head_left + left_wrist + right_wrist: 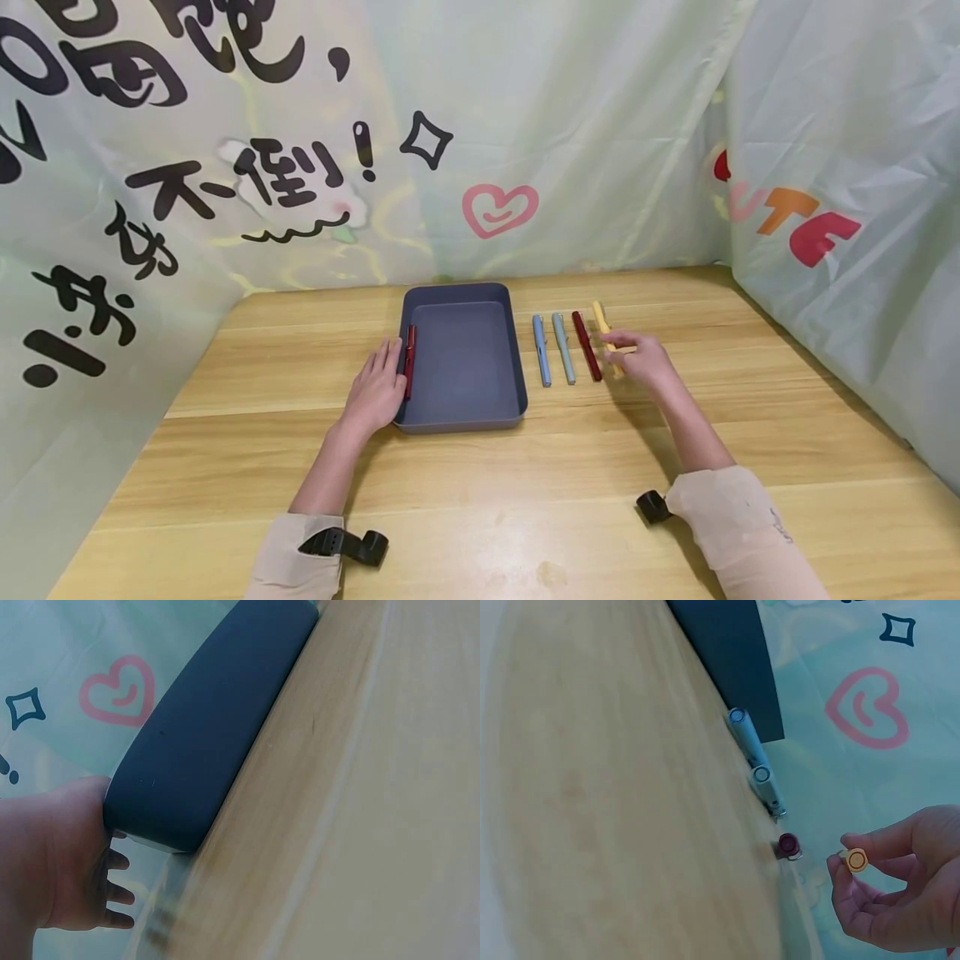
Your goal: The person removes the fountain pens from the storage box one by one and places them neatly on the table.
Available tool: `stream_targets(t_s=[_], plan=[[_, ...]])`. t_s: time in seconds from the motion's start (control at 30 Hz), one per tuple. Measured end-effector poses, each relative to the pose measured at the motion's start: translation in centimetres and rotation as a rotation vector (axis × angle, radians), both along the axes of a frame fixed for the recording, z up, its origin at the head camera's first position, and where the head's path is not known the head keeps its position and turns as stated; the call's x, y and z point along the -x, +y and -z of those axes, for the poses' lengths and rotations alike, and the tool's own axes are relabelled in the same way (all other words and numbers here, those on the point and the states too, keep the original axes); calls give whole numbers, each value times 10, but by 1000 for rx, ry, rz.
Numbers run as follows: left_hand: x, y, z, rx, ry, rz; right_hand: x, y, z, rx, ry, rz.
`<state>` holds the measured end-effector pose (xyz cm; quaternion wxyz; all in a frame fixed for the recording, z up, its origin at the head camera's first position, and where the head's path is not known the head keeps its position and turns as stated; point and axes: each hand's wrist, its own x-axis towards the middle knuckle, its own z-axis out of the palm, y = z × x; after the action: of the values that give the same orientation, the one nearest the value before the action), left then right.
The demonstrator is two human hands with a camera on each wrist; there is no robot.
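Note:
A dark blue-grey tray [461,367] lies on the table with a red pen [410,360] inside along its left wall. My left hand [377,385] rests against the tray's left side, its fingers straight and pointing away from me. In the left wrist view the left hand [67,859] touches the tray's near corner. To the right of the tray, my right hand [639,358] pinches a yellow pen [600,317] between thumb and fingers. In the right wrist view that yellow pen [856,860] shows end-on, apart from the dark red pen [788,844].
A blue pen [542,350], a grey-green pen [564,348] and a dark red pen [587,347] lie side by side between the tray and my right hand. Printed cloth [600,167] hangs behind the wooden table [465,500] and along its sides.

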<state>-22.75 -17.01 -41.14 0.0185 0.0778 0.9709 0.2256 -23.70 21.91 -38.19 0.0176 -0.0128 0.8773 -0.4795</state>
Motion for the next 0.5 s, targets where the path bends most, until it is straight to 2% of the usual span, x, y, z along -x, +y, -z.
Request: stream_targets(t_s=[0.27,0.5], plan=[[-1,-1,-1,7,-3,3,4,3,9,23,-35,27],[-1,0,0,2,7,6,7,6,17,19,-20,49]])
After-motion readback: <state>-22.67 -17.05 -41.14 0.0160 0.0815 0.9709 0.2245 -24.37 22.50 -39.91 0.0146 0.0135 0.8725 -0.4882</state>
